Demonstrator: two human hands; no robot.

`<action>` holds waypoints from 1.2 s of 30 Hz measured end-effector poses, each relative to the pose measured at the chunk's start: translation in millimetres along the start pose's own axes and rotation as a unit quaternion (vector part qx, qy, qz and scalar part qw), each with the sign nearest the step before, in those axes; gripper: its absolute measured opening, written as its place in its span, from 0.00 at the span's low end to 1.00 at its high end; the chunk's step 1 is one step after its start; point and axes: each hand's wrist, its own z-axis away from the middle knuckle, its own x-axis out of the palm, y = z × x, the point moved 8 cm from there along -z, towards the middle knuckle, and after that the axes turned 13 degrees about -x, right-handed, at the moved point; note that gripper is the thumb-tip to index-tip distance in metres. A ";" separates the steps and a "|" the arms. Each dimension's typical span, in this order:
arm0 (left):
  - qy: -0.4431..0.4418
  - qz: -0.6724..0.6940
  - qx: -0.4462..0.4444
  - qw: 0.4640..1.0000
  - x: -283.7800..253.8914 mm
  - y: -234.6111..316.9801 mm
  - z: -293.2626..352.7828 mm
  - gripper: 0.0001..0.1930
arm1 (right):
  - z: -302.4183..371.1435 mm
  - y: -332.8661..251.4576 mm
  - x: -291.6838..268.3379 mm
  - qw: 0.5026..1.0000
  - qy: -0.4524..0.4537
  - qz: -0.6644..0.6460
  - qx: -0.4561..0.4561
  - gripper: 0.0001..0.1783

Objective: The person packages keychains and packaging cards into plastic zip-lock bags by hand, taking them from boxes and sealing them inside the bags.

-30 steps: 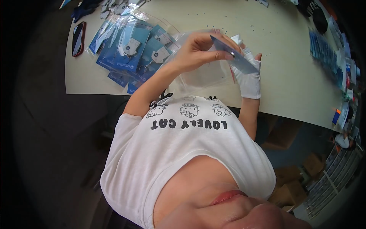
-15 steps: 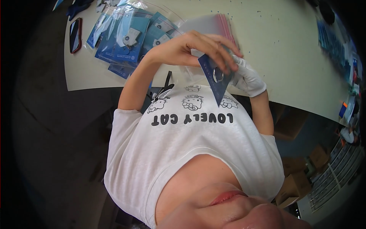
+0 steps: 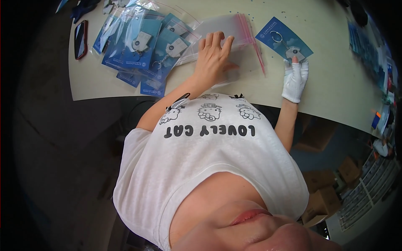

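My right hand (image 3: 295, 81), in a white glove with thumb tip bare, pinches the lower edge of a blue card (image 3: 276, 31) over the table's right part. On the card lies a keychain (image 3: 295, 52) with a metal ring and a pale, shirt-shaped charm. My left hand (image 3: 212, 58) is bare, its fingers apart and slightly bent, on or just over a stack of clear zip bags (image 3: 240, 37) with pink-red edges. Whether its fingertips press on the top bag, I cannot tell. To its left, bagged blue cards with keychains (image 3: 146, 42) lie in an overlapping pile.
A phone (image 3: 81, 39) in a dark red case lies near the left edge of the pale table (image 3: 326, 79). Dark blue cloth-like material (image 3: 86, 9) is at the far left corner. More blue packets (image 3: 364, 50) line the right side. Cardboard boxes (image 3: 322, 203) stand on the floor at lower right.
My hands have moved apart. The right one has carried the card right and laid its face upward; the left has let go of it and moved left onto the zip bags.
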 end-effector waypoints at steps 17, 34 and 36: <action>-0.262 0.342 -0.185 0.883 8.9 -55.5 -18.7 0.08 | -13.0 -5.8 2.2 1.000 0.011 -0.008 -0.018 0.12; -0.251 0.479 -0.231 0.809 21.2 -65.0 -22.6 0.12 | -45.5 -72.4 65.7 0.916 -0.265 0.293 -0.075 0.18; -0.254 0.482 -0.225 0.807 26.6 -60.5 -24.1 0.13 | -40.6 -68.3 67.0 0.914 -0.280 0.292 -0.039 0.18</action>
